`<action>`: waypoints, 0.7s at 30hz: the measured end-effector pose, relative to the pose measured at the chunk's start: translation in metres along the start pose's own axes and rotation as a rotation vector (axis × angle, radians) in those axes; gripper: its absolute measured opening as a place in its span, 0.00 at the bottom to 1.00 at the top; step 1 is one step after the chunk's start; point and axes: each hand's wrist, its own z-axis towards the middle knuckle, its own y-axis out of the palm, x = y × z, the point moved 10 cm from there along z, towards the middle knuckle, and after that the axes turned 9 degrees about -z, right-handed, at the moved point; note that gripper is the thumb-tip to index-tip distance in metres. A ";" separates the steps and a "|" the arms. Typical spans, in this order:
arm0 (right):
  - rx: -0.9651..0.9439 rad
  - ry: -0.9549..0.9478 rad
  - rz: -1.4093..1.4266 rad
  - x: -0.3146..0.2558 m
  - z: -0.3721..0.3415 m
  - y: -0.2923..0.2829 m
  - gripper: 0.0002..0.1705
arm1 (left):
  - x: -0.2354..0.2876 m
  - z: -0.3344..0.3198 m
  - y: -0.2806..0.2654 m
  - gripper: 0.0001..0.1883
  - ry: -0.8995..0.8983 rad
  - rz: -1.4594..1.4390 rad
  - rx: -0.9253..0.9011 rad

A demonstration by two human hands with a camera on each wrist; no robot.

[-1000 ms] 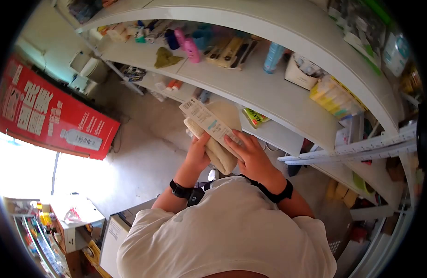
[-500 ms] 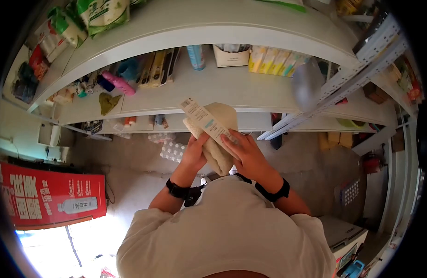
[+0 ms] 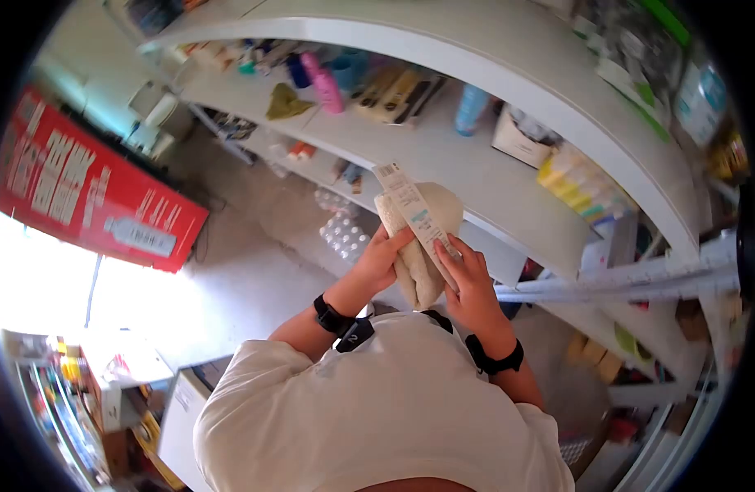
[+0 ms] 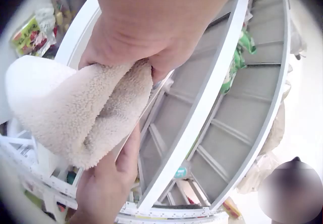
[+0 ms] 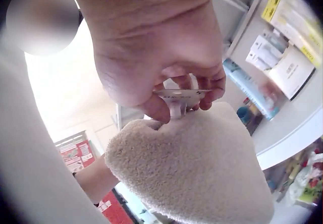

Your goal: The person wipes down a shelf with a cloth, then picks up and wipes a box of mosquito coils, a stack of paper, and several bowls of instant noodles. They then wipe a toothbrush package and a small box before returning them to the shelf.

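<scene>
A folded cream fleecy towel (image 3: 445, 203) hangs in front of the body, with a long printed card label (image 3: 416, 211) lying slantwise across it. My left hand (image 3: 384, 257) grips the towel's left side, thumb on top near the label's edge. On the other side, my right hand (image 3: 474, 289) has its fingers on the lower part of the label. Seen from the right wrist, that hand (image 5: 156, 57) pinches the card's edge (image 5: 179, 92) against the towel (image 5: 202, 158). The left wrist view shows the towel's open folds (image 4: 108, 110) below the left hand (image 4: 146, 37).
White shelving (image 3: 377, 152) stands ahead, carrying a pink bottle (image 3: 324, 86), a blue can (image 3: 469, 111), a white box (image 3: 521, 138) and yellow packs (image 3: 582, 182). A red sign panel (image 3: 95, 184) is at left. Bottles in wrap (image 3: 345, 234) lie on the floor beyond the hands.
The head view swings level with the shelves, then tilts back. The hands and towel sit further right in the view than before; both hands keep their hold.
</scene>
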 end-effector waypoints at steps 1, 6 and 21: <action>-0.028 -0.034 0.015 -0.006 0.007 0.007 0.42 | 0.011 -0.008 -0.008 0.20 0.042 -0.001 0.034; -0.114 -0.300 0.065 -0.054 0.041 0.035 0.41 | 0.069 -0.054 -0.052 0.21 0.304 -0.131 0.195; -0.141 -0.437 0.119 -0.079 0.053 0.040 0.35 | 0.082 -0.087 -0.053 0.19 0.497 -0.046 0.301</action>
